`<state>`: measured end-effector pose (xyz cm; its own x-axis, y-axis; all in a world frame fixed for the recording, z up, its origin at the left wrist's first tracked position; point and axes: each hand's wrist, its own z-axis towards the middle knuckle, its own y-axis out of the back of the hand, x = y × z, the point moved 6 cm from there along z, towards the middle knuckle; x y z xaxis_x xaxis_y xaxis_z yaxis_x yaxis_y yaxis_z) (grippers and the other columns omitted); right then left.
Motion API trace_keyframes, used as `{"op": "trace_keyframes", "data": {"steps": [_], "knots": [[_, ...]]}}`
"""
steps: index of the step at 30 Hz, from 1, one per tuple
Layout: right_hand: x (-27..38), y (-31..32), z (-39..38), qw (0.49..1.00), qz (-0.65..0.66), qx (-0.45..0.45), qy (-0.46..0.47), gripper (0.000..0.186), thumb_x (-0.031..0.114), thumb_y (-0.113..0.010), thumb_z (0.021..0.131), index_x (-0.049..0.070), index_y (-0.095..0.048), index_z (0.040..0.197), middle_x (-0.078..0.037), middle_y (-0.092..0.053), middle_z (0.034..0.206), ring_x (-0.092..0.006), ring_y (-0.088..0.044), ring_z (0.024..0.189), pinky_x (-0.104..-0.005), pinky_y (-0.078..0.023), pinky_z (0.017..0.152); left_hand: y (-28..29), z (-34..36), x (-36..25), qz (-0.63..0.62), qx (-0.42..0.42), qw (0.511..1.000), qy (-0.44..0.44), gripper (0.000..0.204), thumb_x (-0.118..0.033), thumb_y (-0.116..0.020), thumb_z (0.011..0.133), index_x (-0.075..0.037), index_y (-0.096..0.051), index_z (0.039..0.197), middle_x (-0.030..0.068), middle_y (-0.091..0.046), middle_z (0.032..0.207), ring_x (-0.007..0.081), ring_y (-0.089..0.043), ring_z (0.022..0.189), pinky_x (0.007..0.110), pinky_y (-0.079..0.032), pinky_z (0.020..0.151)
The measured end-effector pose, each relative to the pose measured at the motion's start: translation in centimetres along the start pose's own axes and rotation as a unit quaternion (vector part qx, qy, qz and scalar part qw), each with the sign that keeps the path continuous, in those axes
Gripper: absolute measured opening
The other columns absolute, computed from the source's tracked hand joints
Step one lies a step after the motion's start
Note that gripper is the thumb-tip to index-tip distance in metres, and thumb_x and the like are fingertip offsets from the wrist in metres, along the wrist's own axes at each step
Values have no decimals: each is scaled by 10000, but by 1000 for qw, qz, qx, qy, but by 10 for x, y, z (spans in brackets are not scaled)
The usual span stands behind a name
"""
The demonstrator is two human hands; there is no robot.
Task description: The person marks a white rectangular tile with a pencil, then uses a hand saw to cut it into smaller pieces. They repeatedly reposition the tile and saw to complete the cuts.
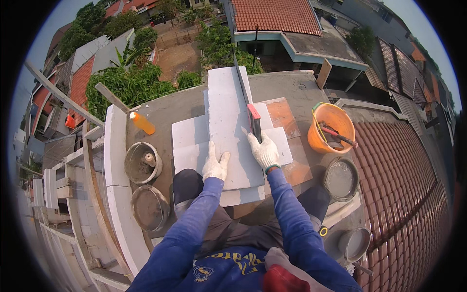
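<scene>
A long white lightweight block (224, 112) lies lengthwise in front of me on top of other white blocks (188, 138). My left hand (215, 164), in a white knitted glove, lies on its near left part with the thumb spread from the fingers. My right hand (265, 152), gloved alike, is closed round the black and red handle of a hand saw (254, 119). The saw's blade points away from me along the block's right side, its toothed edge hard to make out. My left knee is close beside the blocks.
On the left stand two mortar buckets (150, 209), an orange bottle (142, 123) and a low white block wall (118, 155). An orange bucket (332, 127) with tools and a grey bucket (341, 179) are on the right. Beyond the slab's right edge slopes a brown tiled roof (399, 185).
</scene>
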<state>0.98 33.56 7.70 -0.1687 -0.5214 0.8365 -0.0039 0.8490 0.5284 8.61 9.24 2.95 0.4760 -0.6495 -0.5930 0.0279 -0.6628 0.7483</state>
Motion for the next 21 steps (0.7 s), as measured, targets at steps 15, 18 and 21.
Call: {"op": "trace_keyframes", "data": {"steps": [15,18,21], "knots": [[64,15,6,986,-31,-101,130,592,293,-680,1175,66,-560,1708,-300,-791,1449,-516,-781,1294,-563,-608,1125,8,74,-27,-22,3,1000,17,1146,-715,-689,1106,-122,-155,1927,323,-652,1682,496,-680,1508,580,-562,1241],[71,24,8,980,-51,-94,166,541,294,-684,1179,57,-599,1658,-313,-800,1406,-524,-792,1246,-567,-626,1074,8,59,-25,-10,-16,1000,-2,1160,-718,-704,1093,-109,-172,1925,334,-673,1666,520,-671,1511,587,-535,1261],[70,26,22,983,-57,-79,158,520,309,-702,1174,36,-636,1613,-305,-803,1412,-508,-797,1263,-558,-633,1065,5,60,-24,-10,1,1000,11,1157,-711,-713,1091,-101,-188,1922,323,-662,1688,518,-665,1523,574,-527,1277]]}}
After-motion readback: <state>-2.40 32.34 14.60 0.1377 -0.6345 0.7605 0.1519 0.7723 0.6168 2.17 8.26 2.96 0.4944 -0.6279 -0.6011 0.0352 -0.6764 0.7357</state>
